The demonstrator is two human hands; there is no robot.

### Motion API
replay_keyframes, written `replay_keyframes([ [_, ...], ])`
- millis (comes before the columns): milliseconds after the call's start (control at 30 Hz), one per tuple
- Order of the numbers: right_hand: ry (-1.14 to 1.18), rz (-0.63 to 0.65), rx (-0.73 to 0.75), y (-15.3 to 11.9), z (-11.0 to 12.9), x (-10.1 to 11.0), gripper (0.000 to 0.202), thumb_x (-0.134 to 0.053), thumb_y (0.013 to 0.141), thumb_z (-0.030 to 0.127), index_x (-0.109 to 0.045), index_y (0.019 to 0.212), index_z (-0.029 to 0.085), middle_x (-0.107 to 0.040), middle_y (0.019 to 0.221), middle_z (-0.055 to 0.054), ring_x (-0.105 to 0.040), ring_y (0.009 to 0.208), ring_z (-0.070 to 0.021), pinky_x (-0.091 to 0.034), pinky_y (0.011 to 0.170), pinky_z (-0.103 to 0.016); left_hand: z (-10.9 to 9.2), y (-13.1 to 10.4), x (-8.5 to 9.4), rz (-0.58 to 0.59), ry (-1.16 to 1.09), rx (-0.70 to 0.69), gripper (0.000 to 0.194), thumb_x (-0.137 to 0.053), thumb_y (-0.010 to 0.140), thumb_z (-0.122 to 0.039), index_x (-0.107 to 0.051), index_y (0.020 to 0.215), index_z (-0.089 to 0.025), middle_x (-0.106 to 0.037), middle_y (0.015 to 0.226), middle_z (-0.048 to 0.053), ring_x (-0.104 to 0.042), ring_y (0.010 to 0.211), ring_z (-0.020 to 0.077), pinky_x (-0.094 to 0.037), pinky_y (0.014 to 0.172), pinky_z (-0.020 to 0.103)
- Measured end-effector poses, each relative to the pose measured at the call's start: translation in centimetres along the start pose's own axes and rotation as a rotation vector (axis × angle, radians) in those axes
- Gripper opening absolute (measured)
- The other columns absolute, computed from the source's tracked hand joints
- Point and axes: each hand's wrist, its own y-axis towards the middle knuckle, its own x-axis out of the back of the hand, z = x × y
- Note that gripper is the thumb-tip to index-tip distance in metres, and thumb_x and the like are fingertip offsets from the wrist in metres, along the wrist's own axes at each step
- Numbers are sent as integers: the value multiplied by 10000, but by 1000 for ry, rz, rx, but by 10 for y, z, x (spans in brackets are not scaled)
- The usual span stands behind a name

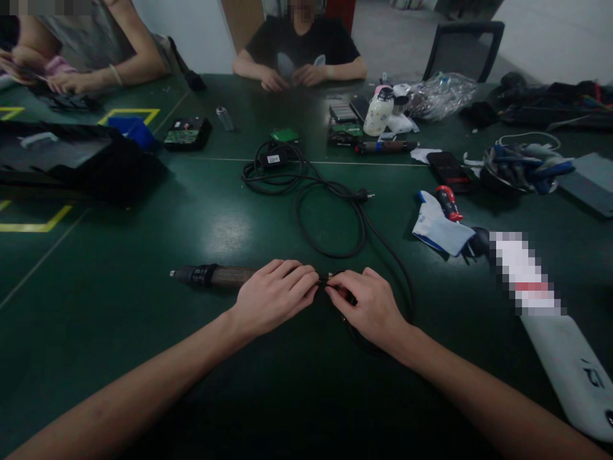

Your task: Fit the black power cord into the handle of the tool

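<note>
An electric screwdriver (232, 276) lies on the green table, its bit end pointing left. My left hand (278, 291) is closed over the rear part of its body, hiding that end. Close to the right of it, my right hand (368, 303) pinches the plug end of a black cable (410, 294). The fingertips of both hands almost meet where the cable end and the tool's tail come together. Whether the plug sits in the socket is hidden by my fingers. From my right hand the cable loops away toward the power adapter (272, 158).
Ahead lie coiled cable (330, 254), a green circuit board (285, 135) and a second electric screwdriver (387, 147). To the right are a glove (440, 227), a red-handled screwdriver (448, 203) and a long white device (565, 364). A black bin (62, 160) stands left. Two people sit across the table.
</note>
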Motion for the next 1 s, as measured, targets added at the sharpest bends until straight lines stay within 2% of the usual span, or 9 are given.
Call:
replay_keyframes([
  [1000, -23, 20, 35, 0, 0, 2, 140, -562, 1018, 284, -675, 1075, 224, -723, 953, -13, -614, 783, -160, -337, 734, -317, -3, 1, 3, 47, 10, 7, 271, -541, 976, -305, -617, 1213, -198, -669, 1246, 53, -619, 1127, 241, -501, 923, 394],
])
